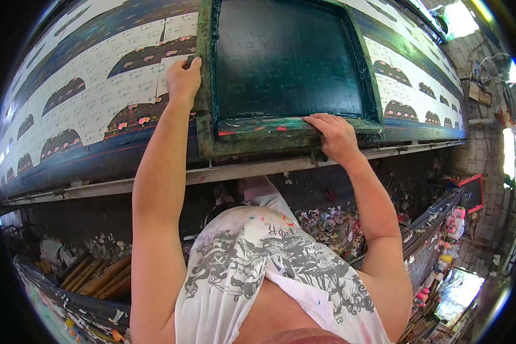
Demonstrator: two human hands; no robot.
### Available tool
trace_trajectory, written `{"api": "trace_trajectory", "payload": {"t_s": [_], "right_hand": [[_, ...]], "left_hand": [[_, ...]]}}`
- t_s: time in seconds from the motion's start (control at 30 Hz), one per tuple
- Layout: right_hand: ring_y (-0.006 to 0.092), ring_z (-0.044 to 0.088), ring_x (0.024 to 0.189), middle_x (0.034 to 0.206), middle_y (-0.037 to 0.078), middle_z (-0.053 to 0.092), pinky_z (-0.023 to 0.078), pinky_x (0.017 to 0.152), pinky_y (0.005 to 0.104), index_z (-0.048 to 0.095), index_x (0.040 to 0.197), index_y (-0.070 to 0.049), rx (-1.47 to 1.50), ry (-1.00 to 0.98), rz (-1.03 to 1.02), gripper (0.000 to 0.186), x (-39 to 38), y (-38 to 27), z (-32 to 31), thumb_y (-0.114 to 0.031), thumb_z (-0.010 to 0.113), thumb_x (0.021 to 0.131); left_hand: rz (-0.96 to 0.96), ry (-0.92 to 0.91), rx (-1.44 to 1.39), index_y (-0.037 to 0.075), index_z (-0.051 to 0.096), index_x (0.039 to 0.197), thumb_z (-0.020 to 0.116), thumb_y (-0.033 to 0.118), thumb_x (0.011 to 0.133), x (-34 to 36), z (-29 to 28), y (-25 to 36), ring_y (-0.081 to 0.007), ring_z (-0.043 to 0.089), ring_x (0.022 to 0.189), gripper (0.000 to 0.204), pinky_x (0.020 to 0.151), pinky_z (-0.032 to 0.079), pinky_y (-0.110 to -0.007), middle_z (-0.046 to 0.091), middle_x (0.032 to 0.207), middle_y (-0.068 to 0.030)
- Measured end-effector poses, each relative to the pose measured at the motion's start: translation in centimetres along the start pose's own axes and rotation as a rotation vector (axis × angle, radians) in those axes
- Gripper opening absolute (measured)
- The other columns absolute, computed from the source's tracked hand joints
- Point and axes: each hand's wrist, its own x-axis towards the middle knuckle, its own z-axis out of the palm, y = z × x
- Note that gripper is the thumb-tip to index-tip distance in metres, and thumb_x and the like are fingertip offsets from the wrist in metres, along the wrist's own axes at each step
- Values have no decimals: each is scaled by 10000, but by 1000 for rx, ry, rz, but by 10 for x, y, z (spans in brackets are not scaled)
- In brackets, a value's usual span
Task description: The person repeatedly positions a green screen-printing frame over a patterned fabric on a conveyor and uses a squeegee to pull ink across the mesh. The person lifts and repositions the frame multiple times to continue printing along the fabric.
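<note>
A screen printing frame (286, 57) with a dark teal, ink-covered mesh and a worn green, paint-streaked border rests on the long printing table (63, 126). My left hand (183, 83) is closed on the frame's left side, its thumb on a small dark piece at the edge. My right hand (332, 135) is closed over the frame's near edge at the right, fingertips on the inner lip. Around the frame, rows of white patterned sheets (137, 80) carry dark arched printed shapes with small pink and orange motifs.
A metal rail (252, 171) runs along the table's near edge. Below and behind lie colourful scraps (327, 223) and wooden sticks (97, 275). At the right are coloured containers (456, 221), a red-edged screen (470, 192), a pale brick wall and bright openings.
</note>
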Motion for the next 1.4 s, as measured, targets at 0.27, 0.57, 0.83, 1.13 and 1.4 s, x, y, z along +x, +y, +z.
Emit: {"api": "trace_trajectory", "payload": {"t_s": [0.27, 0.57, 0.83, 1.13, 1.4], "right_hand": [[323, 720, 1154, 1237, 100, 756, 559, 994, 448, 745, 1307, -118, -77, 209, -125, 545, 78, 53, 29, 66, 676, 798], [334, 742, 1072, 1146, 110, 764, 576, 959, 465, 770, 1250, -152, -55, 239, -107, 415, 235, 151, 47, 0, 615, 896], [352, 738, 1175, 1239, 121, 775, 581, 1045, 492, 744, 1344, -219, -80, 81, -8, 455, 354, 221, 39, -55, 603, 943], [376, 724, 1187, 1254, 121, 777, 572, 1026, 515, 721, 1388, -247, -116, 54, -5, 437, 396, 259, 33, -128, 665, 972], [384, 727, 1166, 1214, 141, 780, 587, 991, 526, 714, 1366, -226, -104, -49, -73, 425, 362, 241, 21, -182, 685, 944]], "left_hand": [[7, 54, -22, -79, 717, 1340, 803, 313, 996, -1, -1, -2, -239, 705, 1068, 529, 952, 534, -360, 777, 1187, -177], [-111, 60, 16, -79, 701, 1351, 800, 268, 1005, -18, -10, 18, -205, 686, 1068, 500, 954, 531, -349, 761, 1195, -141], [-173, 92, -78, -66, 709, 1342, 824, 224, 1000, -24, -7, 20, -116, 628, 936, 464, 842, 504, -281, 733, 1055, -44], [-30, 185, 143, -39, 768, 1196, 767, 259, 1039, -28, -3, 23, -122, 608, 840, 336, 777, 500, -312, 712, 908, -31], [-21, 267, 303, -42, 733, 1069, 576, 320, 1124, -23, 0, 27, -280, 629, 771, 398, 763, 492, -445, 670, 794, -183]]}}
